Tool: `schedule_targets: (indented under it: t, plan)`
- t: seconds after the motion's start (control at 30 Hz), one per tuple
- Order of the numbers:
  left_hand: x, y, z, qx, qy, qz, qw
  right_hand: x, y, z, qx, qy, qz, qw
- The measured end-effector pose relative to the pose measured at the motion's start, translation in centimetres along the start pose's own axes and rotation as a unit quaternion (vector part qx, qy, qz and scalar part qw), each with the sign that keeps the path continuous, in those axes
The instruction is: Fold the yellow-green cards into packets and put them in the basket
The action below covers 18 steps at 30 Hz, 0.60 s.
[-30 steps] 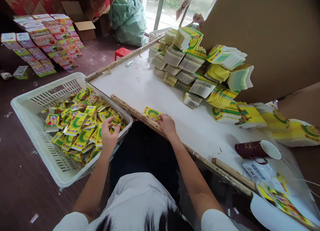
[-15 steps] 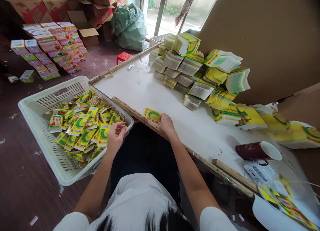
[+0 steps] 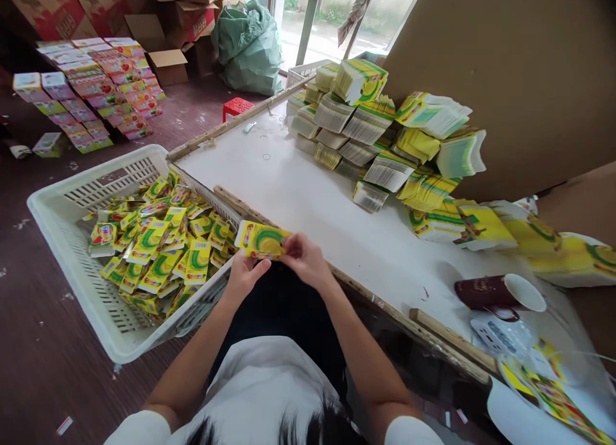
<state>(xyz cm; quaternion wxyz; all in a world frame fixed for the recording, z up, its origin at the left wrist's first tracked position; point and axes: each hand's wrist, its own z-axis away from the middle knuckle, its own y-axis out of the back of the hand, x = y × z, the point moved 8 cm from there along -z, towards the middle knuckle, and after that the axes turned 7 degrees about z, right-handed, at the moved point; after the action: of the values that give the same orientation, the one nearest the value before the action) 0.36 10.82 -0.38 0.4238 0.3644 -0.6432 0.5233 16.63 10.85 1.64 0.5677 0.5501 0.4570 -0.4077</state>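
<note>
Nothing is legible on the mug [image 3: 484,293] or packets [image 3: 198,263].

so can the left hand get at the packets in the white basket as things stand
Likely yes: the left hand is beside the white basket, whose open top leaves the packets uncovered; reaching over its side should do. The hand is, though, at the yellow packet the right hand holds.

The left hand [image 3: 243,280] pointed its thumb [image 3: 262,268] toward the right hand [image 3: 305,261], just beside it, whose fingers [image 3: 294,242] were curled in a pinch.
</note>
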Motion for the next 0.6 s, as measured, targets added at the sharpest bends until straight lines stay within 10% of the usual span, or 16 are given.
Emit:
schedule_targets:
  t: [0.2,0.4,0.6]
  plan:
    - [1.7,-0.9,-0.3,0.066,-0.029,0.143,0.987,0.5,-5.1,1.8,-0.062,-0.016,-0.057,0.996]
    - [2.3,0.3,-1.2,0.177,-0.073,0.16,0.968,-1.5,-6.1,3.1,-0.068,0.02,-0.074,0.995]
    - [1.1,0.6,-0.7,0.154,-0.067,0.139,0.976,-0.5,-5.1,2.5,-0.012,-0.005,-0.099,0.995]
